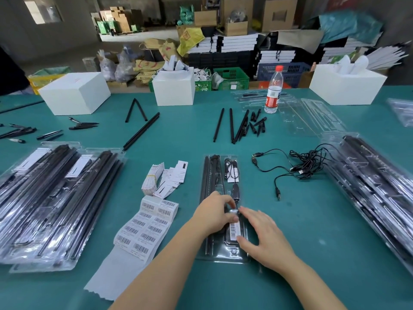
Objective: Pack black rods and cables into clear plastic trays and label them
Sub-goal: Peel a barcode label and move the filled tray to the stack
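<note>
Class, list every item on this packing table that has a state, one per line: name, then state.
Tray: on table, filled, barcode label on it.
Left hand: fingers curled, pinching at the tray.
Right hand: fingers straight, pressing the label.
Label sheet: partly used, bare backing near the edge.
Bottle: upright, capped.
Loose cables: tangled, unpacked.
Loose rods: unpacked.

Both hands cover the middle of the clear plastic tray (223, 253) at lower centre, hiding what they touch there. The stacks of filled clear trays (44, 198) run off the left edge. Print on the white barcode label sheet (143, 229) is too small to read.
</note>
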Motion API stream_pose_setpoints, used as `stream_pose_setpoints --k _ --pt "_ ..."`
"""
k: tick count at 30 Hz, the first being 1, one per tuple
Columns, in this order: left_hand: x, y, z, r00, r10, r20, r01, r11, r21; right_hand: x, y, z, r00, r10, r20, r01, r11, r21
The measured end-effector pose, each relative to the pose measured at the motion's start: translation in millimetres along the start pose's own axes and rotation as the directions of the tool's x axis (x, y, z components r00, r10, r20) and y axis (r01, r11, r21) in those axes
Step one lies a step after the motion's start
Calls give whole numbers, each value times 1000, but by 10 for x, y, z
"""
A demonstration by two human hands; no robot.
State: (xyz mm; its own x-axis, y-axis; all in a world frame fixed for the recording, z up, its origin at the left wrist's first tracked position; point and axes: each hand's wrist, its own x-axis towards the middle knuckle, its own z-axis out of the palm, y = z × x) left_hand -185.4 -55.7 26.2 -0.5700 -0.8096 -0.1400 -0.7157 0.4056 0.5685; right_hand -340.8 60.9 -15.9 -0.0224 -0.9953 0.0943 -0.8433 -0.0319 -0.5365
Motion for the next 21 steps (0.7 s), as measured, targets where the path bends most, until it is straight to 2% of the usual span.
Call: stream_pose_setpoints --k 5,8,16,18,21 --pt "-163 -92 -30 972 49 231 -66 996 66 17 31 16 1000 -17 -4 17 1000 18" --pt "-197 -74 -11 976 40 214 -57 996 71 22 39 23 1000 -26 -1 26 1000 10" --pt "22 73 -88 998 -55 13 56 996 -69 18 35 29 1000 -19 -14 18 1000 -5" --pt "20 47 -91 989 -97 -109 88 992 -90 7 33 26 1000 -2 -5 2 1000 -16" --pt "-25 -58 -185 921 -213 -327 227 974 7 4 26 29 1000 8 -1 -8 1000 -2"
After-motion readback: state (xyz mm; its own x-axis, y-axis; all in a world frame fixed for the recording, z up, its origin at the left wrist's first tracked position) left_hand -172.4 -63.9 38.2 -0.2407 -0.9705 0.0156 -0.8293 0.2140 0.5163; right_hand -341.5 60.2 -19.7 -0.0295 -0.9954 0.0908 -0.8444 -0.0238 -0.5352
